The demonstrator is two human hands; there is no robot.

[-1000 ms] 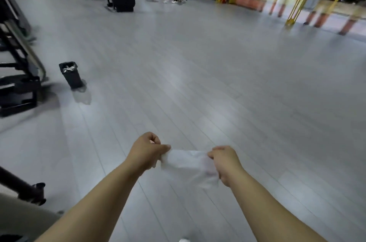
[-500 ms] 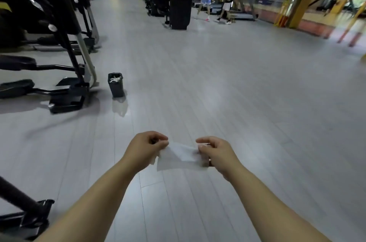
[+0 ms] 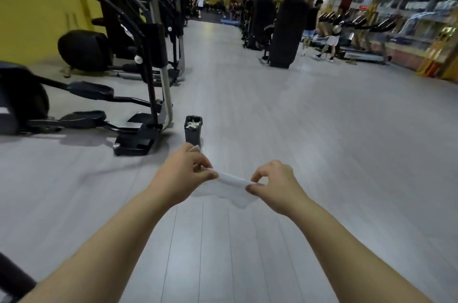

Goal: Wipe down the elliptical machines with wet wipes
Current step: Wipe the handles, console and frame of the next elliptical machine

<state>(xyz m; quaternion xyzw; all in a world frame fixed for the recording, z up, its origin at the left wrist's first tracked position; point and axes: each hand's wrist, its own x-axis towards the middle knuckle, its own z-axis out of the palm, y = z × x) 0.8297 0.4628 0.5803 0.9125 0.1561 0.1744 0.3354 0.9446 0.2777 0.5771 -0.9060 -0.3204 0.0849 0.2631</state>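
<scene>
Elliptical machines, at least two, lined along the yellow wall at left, well apart from both hands. One wet wipe, white, stretched between left hand and right hand, each pinching one end between thumb and fingers. One small black bin just beyond the left hand, beside the nearest machine's base. Grey floor ahead; two black columns and several people far off.

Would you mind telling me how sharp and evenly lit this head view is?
Head view: the hands and wet wipe are fairly sharp; the far right side, with the treadmills, is smeared; the floor shows pale glare; wide-angle bending warps the edges; the ceiling is dark.
</scene>
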